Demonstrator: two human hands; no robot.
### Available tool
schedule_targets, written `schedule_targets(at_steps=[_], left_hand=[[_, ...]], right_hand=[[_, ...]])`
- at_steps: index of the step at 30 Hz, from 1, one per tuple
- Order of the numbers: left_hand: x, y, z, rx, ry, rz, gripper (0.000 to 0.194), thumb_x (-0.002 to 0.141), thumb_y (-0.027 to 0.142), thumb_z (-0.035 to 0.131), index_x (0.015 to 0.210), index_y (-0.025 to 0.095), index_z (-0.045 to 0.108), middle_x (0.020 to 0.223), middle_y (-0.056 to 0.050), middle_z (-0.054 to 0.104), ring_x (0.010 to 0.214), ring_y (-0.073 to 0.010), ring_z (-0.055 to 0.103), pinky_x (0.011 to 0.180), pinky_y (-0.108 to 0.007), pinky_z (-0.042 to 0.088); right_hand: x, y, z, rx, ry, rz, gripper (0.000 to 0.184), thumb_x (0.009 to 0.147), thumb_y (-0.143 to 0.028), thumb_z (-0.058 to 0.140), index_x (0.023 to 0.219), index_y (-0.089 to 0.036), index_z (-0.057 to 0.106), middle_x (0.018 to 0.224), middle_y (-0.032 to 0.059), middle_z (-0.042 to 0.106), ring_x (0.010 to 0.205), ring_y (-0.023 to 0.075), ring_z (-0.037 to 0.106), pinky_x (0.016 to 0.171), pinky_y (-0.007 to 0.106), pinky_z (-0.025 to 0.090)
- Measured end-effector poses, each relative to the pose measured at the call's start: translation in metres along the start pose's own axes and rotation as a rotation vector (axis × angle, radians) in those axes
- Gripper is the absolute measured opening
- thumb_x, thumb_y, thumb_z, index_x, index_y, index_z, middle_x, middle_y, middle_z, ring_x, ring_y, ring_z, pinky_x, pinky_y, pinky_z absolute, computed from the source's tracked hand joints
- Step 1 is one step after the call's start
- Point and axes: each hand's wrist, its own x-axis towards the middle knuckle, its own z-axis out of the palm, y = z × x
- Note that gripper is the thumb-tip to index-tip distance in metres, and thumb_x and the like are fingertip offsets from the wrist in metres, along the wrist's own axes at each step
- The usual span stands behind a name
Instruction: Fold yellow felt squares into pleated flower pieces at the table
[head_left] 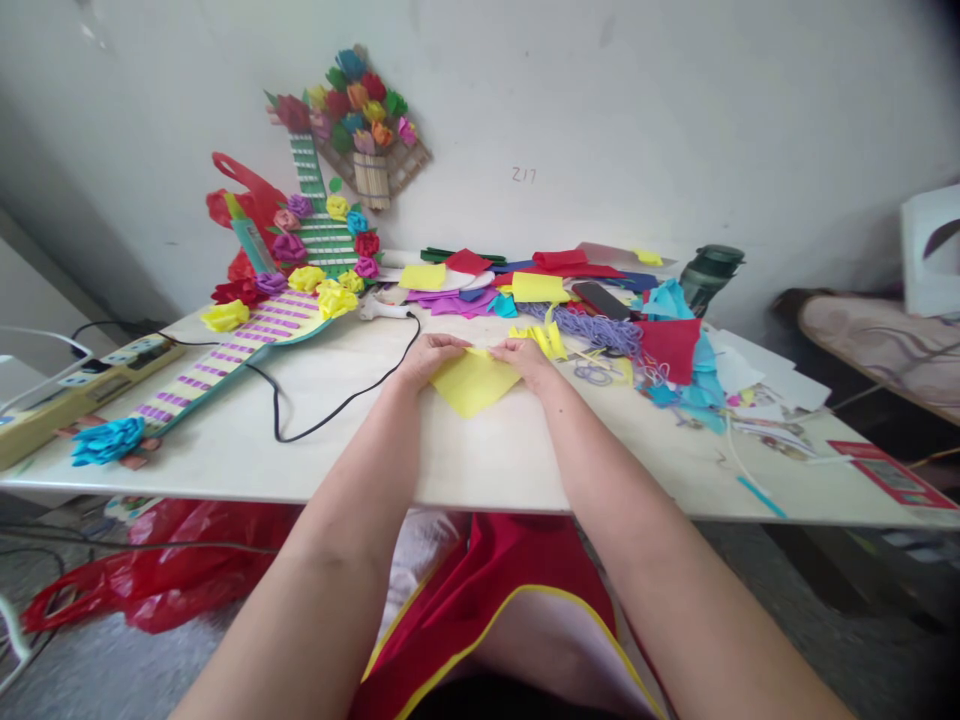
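Both hands hold a piece of yellow crepe paper [475,388] just above the white table. My left hand [433,358] pinches its upper left part, and my right hand [526,358] pinches the upper right. The sheet hangs toward me with one corner pointing down. Right behind my right hand lies a crinkled yellow strip [550,340]. Beyond the hands are more folded yellow paper pieces [540,288] and a tangle of purple yarn [592,328]. A glue gun [386,308] rests behind my left hand, its black cord curving over the table.
A guitar-shaped craft with paper flowers [247,335] lies at left, near a power strip [90,385]. Another flowered craft [326,230] leans on the wall beside a glue bottle [253,235]. Coloured paper scraps [667,345] and a dark green bottle [709,275] occupy the right side.
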Motion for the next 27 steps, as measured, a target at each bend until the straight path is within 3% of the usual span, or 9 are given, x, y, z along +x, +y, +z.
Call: schedule_targets(at_steps=[17,23,27], left_hand=[[-0.0007,0.0033,0.0011,-0.065,0.015,-0.012,0.017,0.058,0.02,0.064,0.073,0.014,0.068,0.064,-0.002,0.067,0.054,-0.0145,0.059,0.054,-0.026,0.045],[-0.0001,0.0018,0.0005,-0.079,-0.009,0.019,0.022,0.059,0.028,0.068,0.075,0.013,0.068,0.063,-0.003,0.067,0.055,-0.0151,0.06,0.054,-0.026,0.045],[0.0013,0.0,0.0004,-0.058,-0.025,-0.016,0.031,0.055,0.022,0.073,0.085,0.015,0.067,0.066,-0.002,0.068,0.056,-0.0156,0.062,0.057,-0.027,0.047]], right_hand=[[-0.0041,-0.0053,0.0014,-0.061,-0.018,-0.02,0.032,0.05,-0.042,0.076,0.057,-0.016,0.059,0.053,-0.0037,0.054,0.053,0.0101,0.046,0.055,0.025,0.036],[-0.0041,-0.0049,0.0023,-0.051,-0.009,-0.011,0.03,0.051,-0.04,0.075,0.057,-0.017,0.057,0.055,-0.0032,0.055,0.053,0.0105,0.047,0.054,0.024,0.036],[-0.0045,-0.0051,0.0017,-0.062,-0.001,-0.019,0.031,0.051,-0.041,0.074,0.058,-0.017,0.058,0.053,-0.0038,0.054,0.052,0.0101,0.046,0.052,0.024,0.036]])
